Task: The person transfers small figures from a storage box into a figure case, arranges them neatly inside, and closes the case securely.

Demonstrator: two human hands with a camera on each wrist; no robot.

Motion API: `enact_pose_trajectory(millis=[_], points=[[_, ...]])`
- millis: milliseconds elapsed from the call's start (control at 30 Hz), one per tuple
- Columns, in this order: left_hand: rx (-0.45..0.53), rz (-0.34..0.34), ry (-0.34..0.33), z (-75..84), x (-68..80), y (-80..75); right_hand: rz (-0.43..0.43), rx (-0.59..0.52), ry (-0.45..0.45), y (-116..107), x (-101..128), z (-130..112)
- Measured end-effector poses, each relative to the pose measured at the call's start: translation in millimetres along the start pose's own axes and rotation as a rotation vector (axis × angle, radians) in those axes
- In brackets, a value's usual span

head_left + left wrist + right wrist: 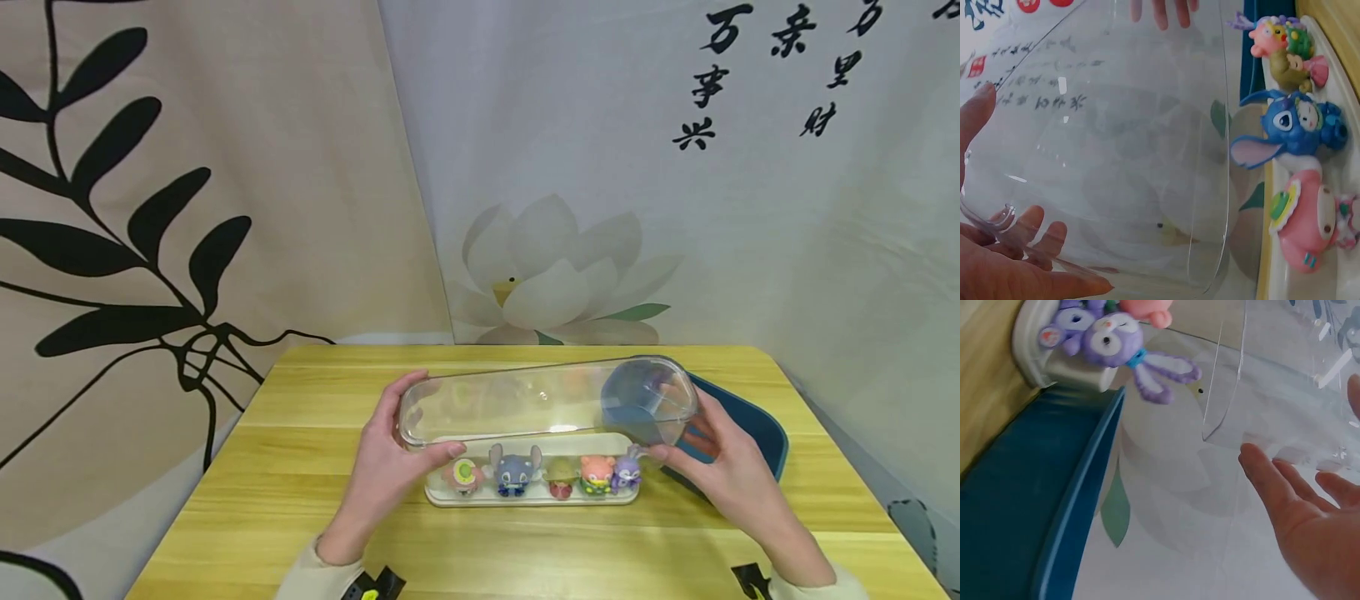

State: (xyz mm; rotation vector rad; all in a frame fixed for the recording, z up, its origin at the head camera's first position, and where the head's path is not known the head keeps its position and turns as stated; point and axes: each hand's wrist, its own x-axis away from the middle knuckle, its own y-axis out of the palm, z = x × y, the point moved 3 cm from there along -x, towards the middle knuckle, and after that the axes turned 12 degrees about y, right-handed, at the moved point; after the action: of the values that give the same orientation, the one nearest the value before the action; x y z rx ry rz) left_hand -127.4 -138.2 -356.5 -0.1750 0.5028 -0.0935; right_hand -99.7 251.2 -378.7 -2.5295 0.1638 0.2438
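Observation:
A long, clear plastic cover is held slightly tilted, its right end higher. My left hand grips its left end, thumb along the lower edge. On the right end, fingers and thumb of my right hand hold the cover from both sides. Just below and nearer me sits a white tray with several small figurines in a row. They include a pink one with a green disc, a blue big-eared one, a small one with a reddish base, an orange-pink one and a purple rabbit.
A dark teal bin stands at the right, partly behind my right hand and the cover. The wooden table ends at a hanging cloth printed with leaves, a flower and characters.

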Motion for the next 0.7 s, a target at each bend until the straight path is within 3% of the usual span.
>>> enact_pose_trajectory(millis=[133, 333, 700], points=[[0.028, -0.017, -0.008, -0.7, -0.5, 8.9, -0.006, 0.000, 0.016, -3.7, 4.0, 7.9], [-0.012, -0.035, -0.018, -3.9, 0.7, 14.9, -0.046, -0.023, 0.057, -0.5, 9.1, 19.4], [-0.030, -0.040, -0.056, -11.4, 1.9, 12.1, -0.063, -0.012, 0.078, 13.2, 7.9, 30.5]])
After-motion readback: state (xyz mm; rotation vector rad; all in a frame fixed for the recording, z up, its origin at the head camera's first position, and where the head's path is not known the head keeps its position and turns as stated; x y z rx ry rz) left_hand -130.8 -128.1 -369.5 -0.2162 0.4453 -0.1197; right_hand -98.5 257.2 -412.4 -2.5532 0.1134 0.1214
